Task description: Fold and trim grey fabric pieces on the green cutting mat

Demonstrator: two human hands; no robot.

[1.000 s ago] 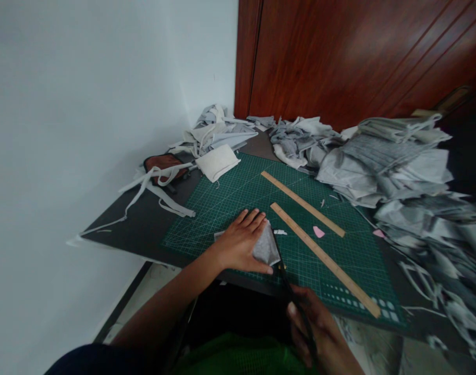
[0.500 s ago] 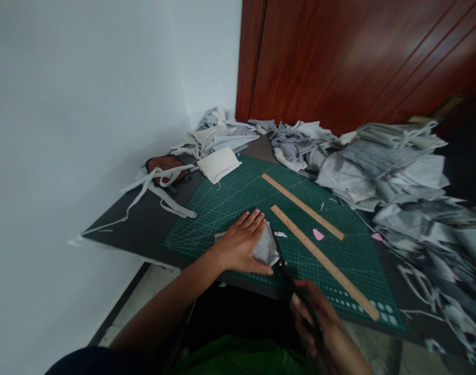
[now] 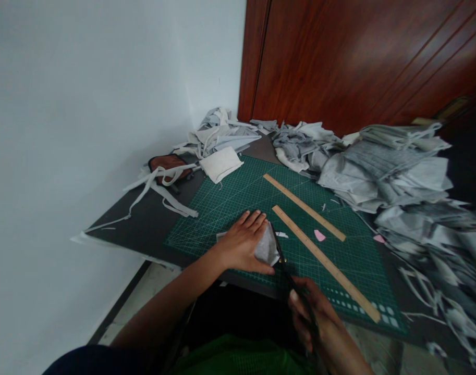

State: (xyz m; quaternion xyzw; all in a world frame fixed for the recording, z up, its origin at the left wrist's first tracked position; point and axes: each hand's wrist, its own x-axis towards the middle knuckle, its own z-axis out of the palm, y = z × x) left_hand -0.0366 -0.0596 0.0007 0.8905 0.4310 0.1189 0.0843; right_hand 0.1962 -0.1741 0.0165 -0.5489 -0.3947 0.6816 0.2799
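Observation:
My left hand [image 3: 243,242] lies flat with its fingers stretched out, pressing a grey piece of fabric [image 3: 267,247] onto the green cutting mat [image 3: 238,200]. In my right hand [image 3: 316,312], at the mat's near edge, is a pair of black scissors [image 3: 287,273]. Their blades point away from me and run along the right edge of the fabric. A thin white scrap [image 3: 281,235] lies just right of the blades.
Two wooden rulers [image 3: 326,263] [image 3: 304,207] lie slantwise on the mat, with a pink scrap [image 3: 319,235] between them. Grey fabric heaps [image 3: 386,166] line the right side. A folded cream cloth [image 3: 221,164], white strips [image 3: 171,200] and a brown pouch [image 3: 167,167] are at the left.
The scissor blades look slightly closer together along the fabric's edge. My left hand stays flat on the fabric, and the whole view has shifted a little.

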